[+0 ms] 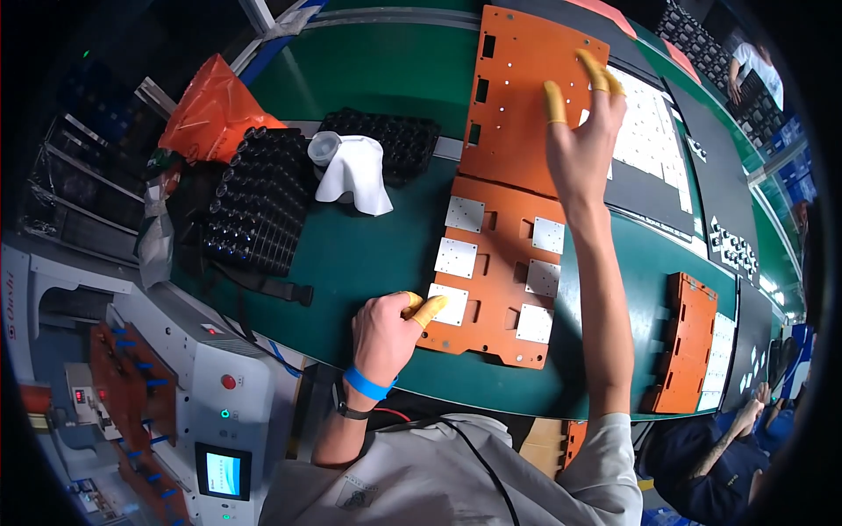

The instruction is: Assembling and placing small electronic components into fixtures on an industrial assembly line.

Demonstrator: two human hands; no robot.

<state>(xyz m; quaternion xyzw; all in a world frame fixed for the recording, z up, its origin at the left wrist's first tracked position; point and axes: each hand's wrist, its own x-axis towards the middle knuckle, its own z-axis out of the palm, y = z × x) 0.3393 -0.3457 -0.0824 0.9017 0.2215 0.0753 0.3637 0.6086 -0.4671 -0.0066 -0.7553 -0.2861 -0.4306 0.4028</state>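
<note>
In front of me lies an orange fixture board (500,263) with several white square plates (465,214) set on it in two columns. My left hand (384,337) is at its near left corner, fingers curled, with a yellow-capped thumb and finger closed at the edge of the nearest left white square plate (449,305). Beyond it, a second orange board (517,96) butts against the first. My right hand (586,153) reaches over that board's right side, its yellow-capped fingers spread and nothing visible in them. The palm's underside is hidden.
Left on the green table are black trays (263,202), a white cloth (355,175), a small clear cup (324,147) and an orange bag (215,110). A machine with a screen (223,472) stands lower left. Right are a white sheet (649,131), another orange board (688,342) and a co-worker's hands (750,412).
</note>
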